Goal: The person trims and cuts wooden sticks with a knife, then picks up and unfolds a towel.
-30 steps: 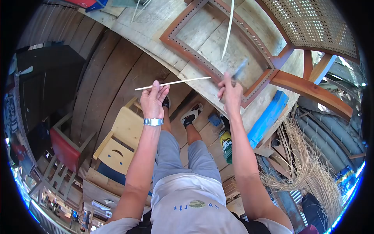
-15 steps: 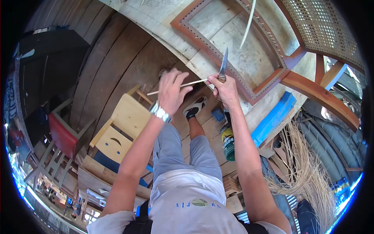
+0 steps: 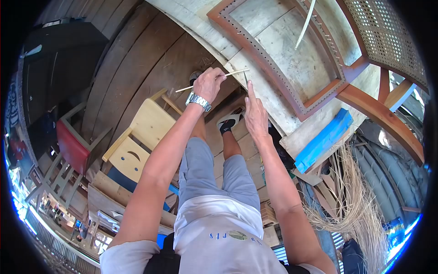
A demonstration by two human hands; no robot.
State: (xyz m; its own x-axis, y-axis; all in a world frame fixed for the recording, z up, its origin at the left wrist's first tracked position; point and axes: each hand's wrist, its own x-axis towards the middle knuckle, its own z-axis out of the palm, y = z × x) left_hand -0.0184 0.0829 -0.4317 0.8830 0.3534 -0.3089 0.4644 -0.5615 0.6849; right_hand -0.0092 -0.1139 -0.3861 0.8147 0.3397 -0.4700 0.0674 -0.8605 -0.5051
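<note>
My left hand (image 3: 209,85), with a metal watch (image 3: 199,101) on its wrist, is closed around a thin pale wooden stick (image 3: 235,72). One end of the stick sticks out to the left, the other to the right. My right hand (image 3: 256,115) grips a knife (image 3: 245,76), its index finger stretched along the tool; the handle is hidden in the palm. The blade points up and meets or crosses the stick close to its right end. Beyond both hands, a brown wooden frame (image 3: 260,59) with small holes along its edges lies on the worktable (image 3: 237,61).
A pale strip (image 3: 305,25) lies across the frame. A woven cane panel (image 3: 392,39) stands at the upper right. Blue material (image 3: 324,139) sits at the table's near corner, above a bundle of fibres (image 3: 356,205). A small wooden chair (image 3: 141,132) and a red-seated chair (image 3: 73,146) are on the left.
My left hand has shifted right and closed on the stick. My right hand has moved lower, turned, and let go of the stick's end, with the knife blade now at that end.
</note>
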